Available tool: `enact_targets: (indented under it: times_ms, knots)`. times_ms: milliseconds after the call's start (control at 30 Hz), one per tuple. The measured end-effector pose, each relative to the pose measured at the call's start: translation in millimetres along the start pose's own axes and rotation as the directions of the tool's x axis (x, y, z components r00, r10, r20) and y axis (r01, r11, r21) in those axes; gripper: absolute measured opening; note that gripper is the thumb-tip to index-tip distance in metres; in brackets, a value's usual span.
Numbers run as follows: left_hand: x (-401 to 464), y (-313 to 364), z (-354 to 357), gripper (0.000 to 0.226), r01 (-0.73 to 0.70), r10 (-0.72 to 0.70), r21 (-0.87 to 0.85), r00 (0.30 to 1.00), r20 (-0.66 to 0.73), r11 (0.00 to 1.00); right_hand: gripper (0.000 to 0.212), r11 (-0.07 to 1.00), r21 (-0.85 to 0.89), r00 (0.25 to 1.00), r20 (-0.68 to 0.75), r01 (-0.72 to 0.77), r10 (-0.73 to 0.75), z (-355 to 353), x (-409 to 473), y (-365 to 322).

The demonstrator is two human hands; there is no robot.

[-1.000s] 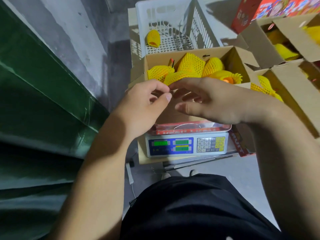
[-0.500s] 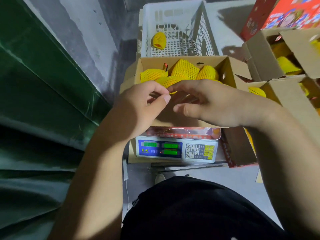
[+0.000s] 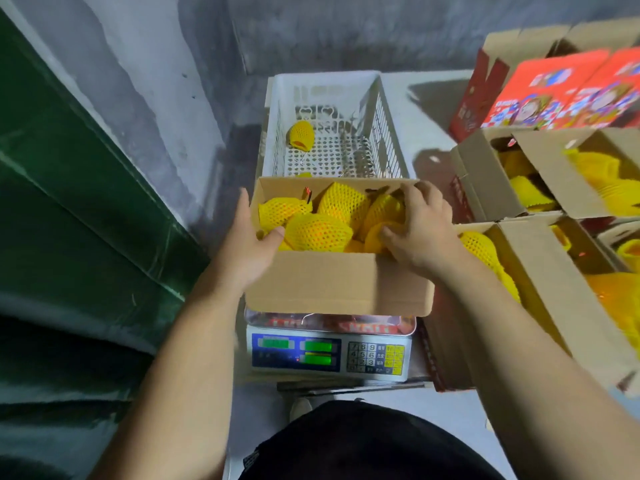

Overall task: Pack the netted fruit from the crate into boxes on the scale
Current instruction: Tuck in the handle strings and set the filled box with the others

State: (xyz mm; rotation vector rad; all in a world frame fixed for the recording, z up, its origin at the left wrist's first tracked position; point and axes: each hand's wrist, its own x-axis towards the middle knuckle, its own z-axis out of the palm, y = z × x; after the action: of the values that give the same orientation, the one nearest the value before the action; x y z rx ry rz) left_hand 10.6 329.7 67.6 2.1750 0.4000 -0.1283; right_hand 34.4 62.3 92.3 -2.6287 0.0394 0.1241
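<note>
Centrally, the open brown cardboard box (image 3: 337, 285) of yellow foam-netted fruit (image 3: 317, 232) is sitting on the grey electronic scale (image 3: 329, 355); the left hand (image 3: 251, 249) is gripping its left wall, the right hand (image 3: 417, 230) clutching fruit at its right edge.

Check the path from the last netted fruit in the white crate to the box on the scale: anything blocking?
Nothing visible blocks it. The netted fruit lies alone in the white crate, directly behind the open box on the scale. Both hands, left hand and right hand, are at that box.
</note>
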Motion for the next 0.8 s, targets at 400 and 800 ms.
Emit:
enact_targets:
  times_ms: [400,800]
  knots:
    - [29,-14,-17,0.018,0.009,-0.017,0.106,0.997,0.078,0.994,0.029,0.940,0.148,0.952,0.064,-0.306,0.300,-7,15,23]
    - [28,45,-75,0.018,-0.294,0.281,0.254,0.956,0.085,0.922,0.020,0.807,0.512,0.913,-0.099,-0.294,0.396,-29,-28,11]
